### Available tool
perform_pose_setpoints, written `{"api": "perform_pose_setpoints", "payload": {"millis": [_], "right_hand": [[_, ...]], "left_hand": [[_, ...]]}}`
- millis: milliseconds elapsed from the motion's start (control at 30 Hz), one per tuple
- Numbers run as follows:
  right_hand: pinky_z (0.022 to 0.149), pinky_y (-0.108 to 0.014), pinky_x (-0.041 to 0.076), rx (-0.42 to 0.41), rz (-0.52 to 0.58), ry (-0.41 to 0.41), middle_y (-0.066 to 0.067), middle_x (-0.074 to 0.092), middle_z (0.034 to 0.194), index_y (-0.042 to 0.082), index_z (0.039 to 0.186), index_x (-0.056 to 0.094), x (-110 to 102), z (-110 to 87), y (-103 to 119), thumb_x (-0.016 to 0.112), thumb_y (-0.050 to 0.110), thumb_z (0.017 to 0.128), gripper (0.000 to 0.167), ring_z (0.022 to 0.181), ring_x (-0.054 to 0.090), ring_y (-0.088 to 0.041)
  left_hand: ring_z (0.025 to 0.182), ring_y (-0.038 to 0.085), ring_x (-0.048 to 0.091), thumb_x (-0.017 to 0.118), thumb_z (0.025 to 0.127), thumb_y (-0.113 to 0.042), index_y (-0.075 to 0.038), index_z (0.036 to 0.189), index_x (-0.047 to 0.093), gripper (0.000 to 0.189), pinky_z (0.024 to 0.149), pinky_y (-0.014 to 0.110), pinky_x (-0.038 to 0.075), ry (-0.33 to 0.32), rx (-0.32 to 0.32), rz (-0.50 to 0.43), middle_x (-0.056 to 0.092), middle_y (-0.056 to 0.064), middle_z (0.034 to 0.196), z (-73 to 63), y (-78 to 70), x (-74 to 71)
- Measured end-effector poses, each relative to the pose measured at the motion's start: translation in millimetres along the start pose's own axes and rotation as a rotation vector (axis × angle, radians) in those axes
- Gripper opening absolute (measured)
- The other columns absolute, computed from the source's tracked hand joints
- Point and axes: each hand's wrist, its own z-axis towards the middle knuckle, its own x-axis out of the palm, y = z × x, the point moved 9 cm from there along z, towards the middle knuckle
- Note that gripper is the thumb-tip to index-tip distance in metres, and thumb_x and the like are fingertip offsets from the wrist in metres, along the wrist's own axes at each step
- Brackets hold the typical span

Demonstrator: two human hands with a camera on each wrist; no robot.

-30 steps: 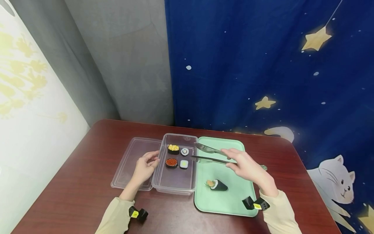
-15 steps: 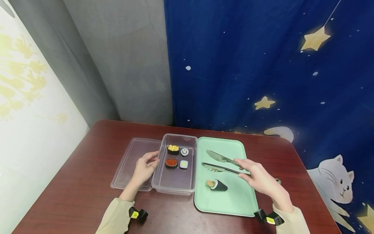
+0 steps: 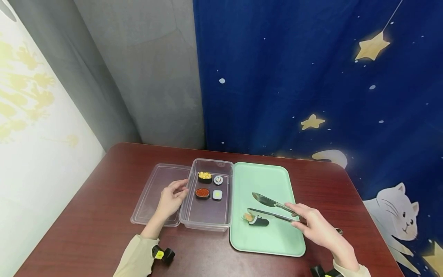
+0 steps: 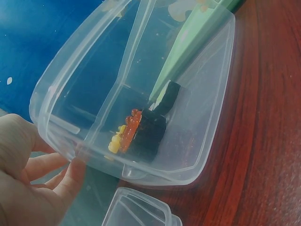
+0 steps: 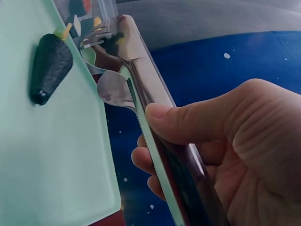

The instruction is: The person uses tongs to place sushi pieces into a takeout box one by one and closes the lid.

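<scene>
My right hand (image 3: 320, 227) grips metal serving tongs (image 5: 150, 75), thumb on one arm and fingers on the other; their tips stand apart. The lower tip overlaps a toy hand roll (image 3: 261, 222) on the green tray (image 3: 263, 177), a black cone with white and orange filling at its end. My left hand (image 3: 170, 201) holds the left rim of a clear plastic container (image 4: 221, 70) between thumb and fingers. Inside lie a corn-topped sushi (image 3: 205, 177), a red roe sushi (image 3: 202, 193), a small round roll (image 3: 218, 180) and a white square piece (image 3: 217, 195).
A clear lid (image 3: 152, 192) lies on the brown table (image 3: 100, 207) left of the container, partly under my left arm. The tray stands right beside the container. Behind the table hang a grey curtain (image 3: 166, 96) and a blue one (image 3: 256, 96).
My right hand has moved right and towards me with the tongs, from beside the container's right edge to over the hand roll. My left hand has stayed at the container.
</scene>
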Motion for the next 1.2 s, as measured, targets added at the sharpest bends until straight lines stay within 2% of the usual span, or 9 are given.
{"api": "perform_pose_setpoints", "payload": {"millis": [100,200,400,533,733,833,967,1100,1200], "right_hand": [[0.053,-0.019,0.044,-0.009,-0.016,-0.001,-0.017,0.062,0.11,-0.005,0.122,0.056,1,-4.8,-1,0.072,-0.004,0.075,0.05,0.078,0.052,-0.008],[0.058,-0.023,0.049,-0.016,-0.033,0.005,-0.016,0.063,0.111,-0.004,0.122,0.057,2,-8.0,-2,0.073,-0.003,0.074,0.05,0.09,0.058,-0.013],[0.068,-0.02,0.051,-0.035,-0.021,0.047,-0.017,0.063,0.113,-0.003,0.121,0.058,9,-13.2,-5,0.074,0.0,0.074,0.049,0.103,0.058,-0.01],[0.069,-0.019,0.05,-0.04,-0.01,0.057,-0.019,0.062,0.112,-0.004,0.12,0.058,13,-16.2,-9,0.074,0.0,0.075,0.048,0.104,0.057,-0.009],[0.057,-0.023,0.048,-0.063,0.022,0.067,-0.018,0.063,0.11,-0.003,0.119,0.059,19,-19.5,-11,0.074,-0.004,0.072,0.049,0.092,0.057,-0.012],[0.057,-0.021,0.048,-0.085,0.021,0.058,-0.016,0.064,0.107,-0.003,0.118,0.059,19,-20.5,-11,0.074,-0.007,0.07,0.051,0.088,0.058,-0.012],[0.066,-0.012,0.049,-0.097,-0.004,0.04,-0.014,0.065,0.104,-0.001,0.117,0.061,19,-21.0,-11,0.075,-0.007,0.067,0.052,0.093,0.06,-0.01],[0.08,-0.002,0.043,-0.1,-0.038,0.03,-0.013,0.067,0.105,0.0,0.116,0.063,18,-21.2,-13,0.076,-0.005,0.067,0.051,0.1,0.061,-0.011],[0.085,-0.001,0.041,-0.097,-0.029,0.037,-0.014,0.067,0.106,0.0,0.116,0.064,18,-21.4,-14,0.075,-0.005,0.068,0.05,0.103,0.06,-0.011]], "left_hand": [[0.096,0.032,0.058,0.06,0.081,0.014,0.016,0.114,0.058,0.033,0.082,0.018,0.055,-0.004,0.001,-0.001,0.058,0.025,0.112,-0.2,-0.2,-0.7],[0.096,0.032,0.058,0.06,0.081,0.014,0.016,0.114,0.058,0.033,0.082,0.016,0.054,-0.004,-0.002,-0.004,0.058,0.025,0.111,-0.3,-0.2,-1.1],[0.095,0.031,0.058,0.06,0.081,0.015,0.016,0.114,0.058,0.033,0.081,0.017,0.055,-0.009,0.01,0.003,0.058,0.025,0.11,-0.9,-1.3,-1.5],[0.093,0.029,0.059,0.06,0.081,0.015,0.016,0.113,0.058,0.032,0.081,0.018,0.055,-0.015,0.025,0.002,0.058,0.026,0.109,-0.7,-2.2,-1.4],[0.093,0.026,0.059,0.06,0.081,0.014,0.016,0.113,0.059,0.032,0.081,0.017,0.054,-0.013,0.02,-0.005,0.058,0.026,0.109,-0.6,-2.1,-0.6],[0.092,0.023,0.059,0.06,0.081,0.014,0.016,0.113,0.059,0.032,0.081,0.017,0.054,-0.015,0.022,-0.007,0.058,0.026,0.11,-0.8,-2.6,-0.8],[0.092,0.022,0.059,0.06,0.081,0.013,0.016,0.113,0.059,0.031,0.082,0.018,0.054,-0.015,0.028,-0.012,0.058,0.027,0.11,-1.0,-2.9,-1.0],[0.094,0.027,0.058,0.059,0.082,0.013,0.016,0.114,0.058,0.032,0.083,0.018,0.054,-0.007,0.011,-0.02,0.057,0.027,0.112,-0.8,-2.0,-0.4],[0.096,0.031,0.057,0.058,0.083,0.014,0.018,0.114,0.056,0.032,0.084,0.019,0.054,0.004,0.003,-0.017,0.056,0.028,0.113,-1.9,-8.3,0.0]]}}
